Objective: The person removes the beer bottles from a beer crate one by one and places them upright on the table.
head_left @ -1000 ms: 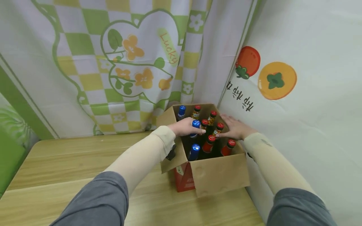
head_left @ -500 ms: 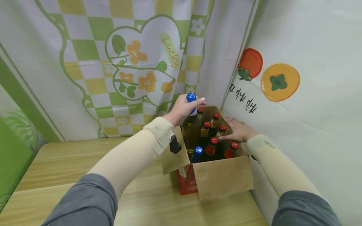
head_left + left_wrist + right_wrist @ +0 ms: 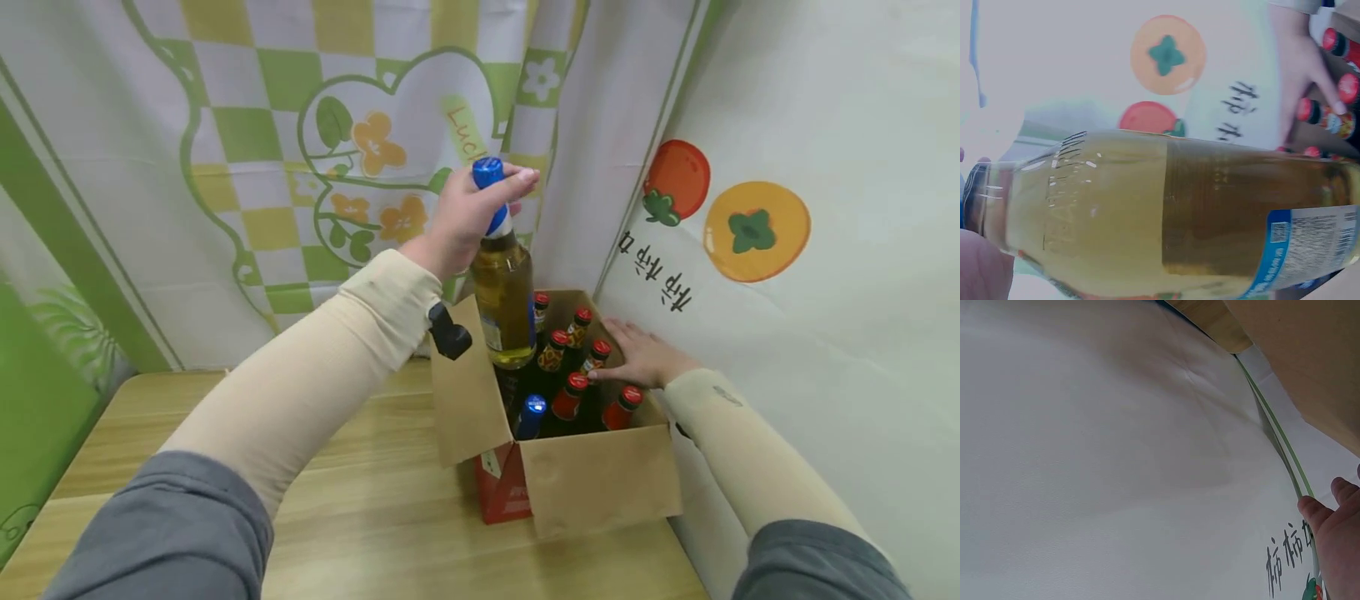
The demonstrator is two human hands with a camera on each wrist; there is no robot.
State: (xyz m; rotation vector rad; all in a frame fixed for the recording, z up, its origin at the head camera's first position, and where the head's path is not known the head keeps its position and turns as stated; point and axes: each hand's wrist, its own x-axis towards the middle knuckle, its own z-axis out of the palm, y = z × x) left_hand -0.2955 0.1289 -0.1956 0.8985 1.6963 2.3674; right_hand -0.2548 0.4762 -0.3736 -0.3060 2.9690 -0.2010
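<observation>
In the head view, my left hand [image 3: 456,218] grips a beer bottle [image 3: 501,287] by its blue-capped neck. The bottle hangs upright above the open cardboard box [image 3: 600,479], its base at about rim level. Pale yellow liquid and a blue and white label show through the clear glass, which fills much of the left wrist view. My right hand [image 3: 648,357] rests on the box's right side, fingers extended and thumb over the inner edge. Inside the box stand several red-capped bottles [image 3: 576,392] and a blue-capped bottle [image 3: 532,417].
The box stands on a wooden table [image 3: 375,500], in the corner against a white wall [image 3: 847,333] printed with persimmons. A checkered curtain [image 3: 247,142] hangs behind the table. The front flap and left flap [image 3: 468,392] of the box are folded outward.
My left hand has lifted the blue-capped beer bottle up out of its place in the box. The right hand stays at the box's right side.
</observation>
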